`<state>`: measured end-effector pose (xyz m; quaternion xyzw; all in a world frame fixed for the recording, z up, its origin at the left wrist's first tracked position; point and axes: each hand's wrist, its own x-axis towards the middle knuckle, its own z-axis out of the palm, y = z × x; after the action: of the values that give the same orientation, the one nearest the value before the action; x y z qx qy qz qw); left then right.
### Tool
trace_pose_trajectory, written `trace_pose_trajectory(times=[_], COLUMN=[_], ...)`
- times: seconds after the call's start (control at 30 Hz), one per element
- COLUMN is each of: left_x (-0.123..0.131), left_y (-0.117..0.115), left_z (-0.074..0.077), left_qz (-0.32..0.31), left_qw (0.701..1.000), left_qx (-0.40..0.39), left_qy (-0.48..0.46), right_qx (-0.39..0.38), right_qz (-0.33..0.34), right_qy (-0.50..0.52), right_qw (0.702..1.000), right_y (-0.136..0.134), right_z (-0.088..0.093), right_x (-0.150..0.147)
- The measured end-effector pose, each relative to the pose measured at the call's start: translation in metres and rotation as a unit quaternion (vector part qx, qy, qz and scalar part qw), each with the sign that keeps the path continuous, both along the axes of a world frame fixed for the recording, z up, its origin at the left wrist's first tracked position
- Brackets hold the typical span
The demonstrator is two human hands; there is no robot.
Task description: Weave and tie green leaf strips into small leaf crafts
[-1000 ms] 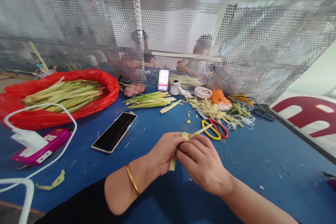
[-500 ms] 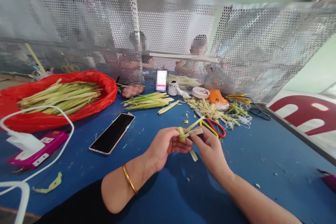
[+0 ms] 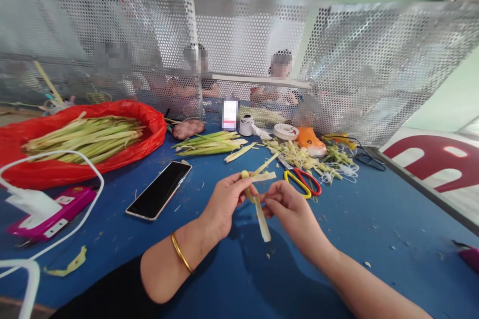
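Note:
Above the blue table [image 3: 374, 219], my left hand [image 3: 223, 202] pinches a folded pale yellow-green leaf strip [image 3: 258, 194]. One end of the strip hangs down and two ends stick up to the right. My right hand [image 3: 290, 209] pinches the same strip from the right, fingers closed on the hanging part. A gold bangle [image 3: 180, 253] sits on my left wrist. Just beyond my hands lie scissors [image 3: 304, 181] with red and yellow handles.
A red bag [image 3: 149, 134] of green leaf strips lies at the left, a black phone [image 3: 159, 189] and a pink power strip [image 3: 52, 212] nearer. Loose strips [image 3: 207, 143], trimmings [image 3: 299, 155], a tape roll [image 3: 286, 131] and a perforated metal screen [image 3: 262, 45] stand behind; people sit beyond it.
My hands have risen slightly and drawn apart. The strip, earlier bunched between them, now has a long end hanging down between the hands.

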<state>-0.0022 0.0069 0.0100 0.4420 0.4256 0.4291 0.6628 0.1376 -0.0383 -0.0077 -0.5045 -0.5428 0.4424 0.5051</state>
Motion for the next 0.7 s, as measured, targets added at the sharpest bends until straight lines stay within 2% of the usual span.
trace_pose_trajectory(times=[0.07,0.1,0.2,0.23,0.27,0.33,0.47,0.53,0.6,0.7], left_x=[-0.001,-0.001,0.000,0.000,0.000,0.000,0.000,-0.001,-0.002,-0.004], left_y=[0.001,0.002,0.001,0.000,0.000,-0.001,0.001,0.004,0.007,0.010], left_z=[-0.001,-0.002,-0.005,-0.005,-0.005,-0.004,-0.005,-0.008,-0.011,-0.011], left_qz=[0.004,0.002,-0.018,-0.026,-0.034,-0.047,-0.057,-0.060,-0.061,-0.048], left_qw=[0.999,0.998,0.998,0.998,0.998,0.999,0.998,0.992,0.974,0.949], left_qx=[-0.042,-0.055,-0.057,-0.049,-0.040,-0.021,-0.025,-0.090,-0.181,-0.263], left_qy=[-0.025,-0.035,-0.037,-0.030,-0.023,-0.015,-0.030,-0.069,-0.124,-0.167], right_qx=[0.125,0.197,0.369,0.404,0.429,0.458,0.456,0.454,0.459,0.464], right_qz=[0.054,0.074,0.082,0.072,0.061,0.042,0.040,0.061,0.072,0.048], right_qy=[-0.128,-0.216,-0.427,-0.459,-0.471,-0.464,-0.436,-0.458,-0.490,-0.525], right_qw=[0.982,0.954,0.821,0.788,0.768,0.757,0.775,0.762,0.737,0.712], right_y=[-0.002,-0.002,-0.002,-0.001,-0.001,-0.001,-0.002,-0.002,-0.001,0.003], right_z=[0.000,0.000,0.002,0.003,0.004,0.007,0.011,0.011,0.009,0.006], right_x=[0.002,0.004,0.009,0.010,0.011,0.011,0.010,0.011,0.012,0.015])
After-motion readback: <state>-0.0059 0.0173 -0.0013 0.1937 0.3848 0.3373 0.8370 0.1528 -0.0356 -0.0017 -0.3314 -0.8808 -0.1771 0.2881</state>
